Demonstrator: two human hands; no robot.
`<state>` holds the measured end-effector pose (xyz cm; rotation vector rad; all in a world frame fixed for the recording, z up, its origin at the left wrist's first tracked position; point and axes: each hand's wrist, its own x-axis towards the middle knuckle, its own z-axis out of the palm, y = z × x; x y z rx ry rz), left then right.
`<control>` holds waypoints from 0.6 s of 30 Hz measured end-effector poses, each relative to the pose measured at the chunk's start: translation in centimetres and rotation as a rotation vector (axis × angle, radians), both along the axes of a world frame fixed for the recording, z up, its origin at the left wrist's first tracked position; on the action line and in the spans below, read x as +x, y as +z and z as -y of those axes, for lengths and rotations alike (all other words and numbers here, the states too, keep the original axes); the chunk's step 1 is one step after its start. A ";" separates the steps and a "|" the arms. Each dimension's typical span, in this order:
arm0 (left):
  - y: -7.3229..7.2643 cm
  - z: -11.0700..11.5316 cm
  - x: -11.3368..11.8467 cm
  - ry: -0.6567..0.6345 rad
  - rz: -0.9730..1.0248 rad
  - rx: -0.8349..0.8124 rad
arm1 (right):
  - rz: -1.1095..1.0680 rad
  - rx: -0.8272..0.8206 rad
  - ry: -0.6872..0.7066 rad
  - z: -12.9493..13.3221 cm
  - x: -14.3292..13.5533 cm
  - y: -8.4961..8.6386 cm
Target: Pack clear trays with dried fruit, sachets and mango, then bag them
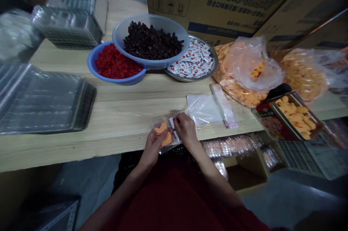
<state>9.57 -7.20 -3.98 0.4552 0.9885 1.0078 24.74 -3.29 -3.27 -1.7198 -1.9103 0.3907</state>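
Observation:
A clear plastic packet (165,148) with orange pieces (166,139) inside lies at the table's front edge. My left hand (152,146) pinches its left side, thumb over the orange pieces. At the packet's right side my right hand (185,128) has its fingers closed by a small white and red sachet (172,122); whether they grip the sachet or the packet's edge is hidden. Just right of my right hand lie flat clear bags (203,109) and a narrow plastic-wrapped strip (223,105).
Bowls of red pieces (115,62), dark pieces (153,41) and sachets (194,61) stand behind. Clear trays (49,100) are stacked left. Bags of orange pieces (239,75) and an open box (296,115) sit right. Below is a carton (244,173) of packets.

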 end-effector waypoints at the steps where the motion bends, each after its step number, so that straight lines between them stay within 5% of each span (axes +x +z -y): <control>1: -0.2 0.1 0.3 0.006 0.005 0.013 | -0.006 0.002 -0.007 0.3 -0.2 0.0; 11: -0.8 0.0 0.6 0.132 0.066 -0.086 | 0.034 0.000 -0.105 5.5 2.7 0.3; 18: -0.7 0.4 1.6 0.092 -0.073 0.037 | -0.121 0.089 0.104 6.5 -2.1 0.1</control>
